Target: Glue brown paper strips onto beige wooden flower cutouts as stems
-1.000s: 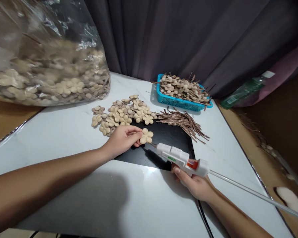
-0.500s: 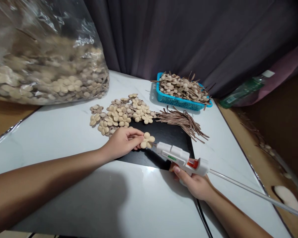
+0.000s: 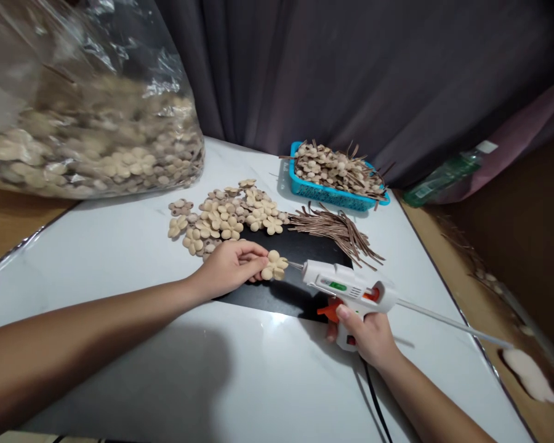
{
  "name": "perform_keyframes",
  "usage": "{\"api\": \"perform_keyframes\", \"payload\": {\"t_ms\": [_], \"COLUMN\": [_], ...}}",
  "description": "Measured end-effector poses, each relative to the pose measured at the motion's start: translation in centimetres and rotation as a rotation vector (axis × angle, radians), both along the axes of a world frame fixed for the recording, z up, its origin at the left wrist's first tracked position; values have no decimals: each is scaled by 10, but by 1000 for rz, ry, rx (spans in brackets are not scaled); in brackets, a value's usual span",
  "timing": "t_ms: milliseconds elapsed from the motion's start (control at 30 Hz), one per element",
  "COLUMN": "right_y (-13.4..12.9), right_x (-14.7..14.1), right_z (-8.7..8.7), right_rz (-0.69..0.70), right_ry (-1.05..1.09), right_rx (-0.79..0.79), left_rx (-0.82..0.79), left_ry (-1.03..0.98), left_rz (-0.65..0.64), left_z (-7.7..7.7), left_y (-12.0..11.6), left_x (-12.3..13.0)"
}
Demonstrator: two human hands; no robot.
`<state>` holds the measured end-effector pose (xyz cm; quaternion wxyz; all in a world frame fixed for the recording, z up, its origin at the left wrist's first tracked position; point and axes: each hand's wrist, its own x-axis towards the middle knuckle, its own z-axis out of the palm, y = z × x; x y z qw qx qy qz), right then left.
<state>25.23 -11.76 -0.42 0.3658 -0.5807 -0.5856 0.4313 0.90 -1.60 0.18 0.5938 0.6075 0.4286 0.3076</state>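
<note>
Between the thumb and fingers of my left hand [image 3: 233,267] is a cream five-petalled flower [image 3: 274,266], held above a black mat [image 3: 300,295]. My right hand [image 3: 369,335] is wrapped round the handle of a white hot glue gun [image 3: 351,286] with an orange trigger. Its metal nozzle points left, close to the flower's right petal; I cannot tell whether they touch. A clear glue stick [image 3: 447,321] sticks out of the gun's back. Just beyond my left hand lies a heap of similar flowers [image 3: 231,227].
Brown strips [image 3: 339,231] lie in a bundle at the mat's far right. Behind them stands a blue basket [image 3: 337,195] full of flowers and strips. A large clear bag of flowers [image 3: 120,154] sits at the left, and a green bottle [image 3: 447,175] leans at the right.
The glue gun has moved right and turned, so its side and orange trigger show more. Its nozzle has drawn back from the flower's middle. My left hand still pinches the flower.
</note>
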Motion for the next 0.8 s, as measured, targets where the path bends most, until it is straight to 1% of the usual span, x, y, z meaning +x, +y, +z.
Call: {"api": "perform_keyframes", "payload": {"t_ms": [100, 267, 533, 667, 800], "right_y": [2, 1, -2, -2, -2], "right_x": [0, -4, -4, -4, -5], "right_z": [0, 4, 6, 6, 7], "right_rz": [-6, 35, 148, 153, 136], "right_ry": [19, -55, -138, -155, -119], "right_rx": [-30, -66, -38, -53, -55], "left_rx": [-6, -15, -35, -54, -66], "left_ry": [-22, -75, -97, -111, -111], "left_rz": [-2, 17, 43, 50, 49], "left_z": [-2, -4, -2, -1, -1], "left_y": [0, 1, 0, 1, 1], "left_x": [-1, -1, 0, 0, 1]}}
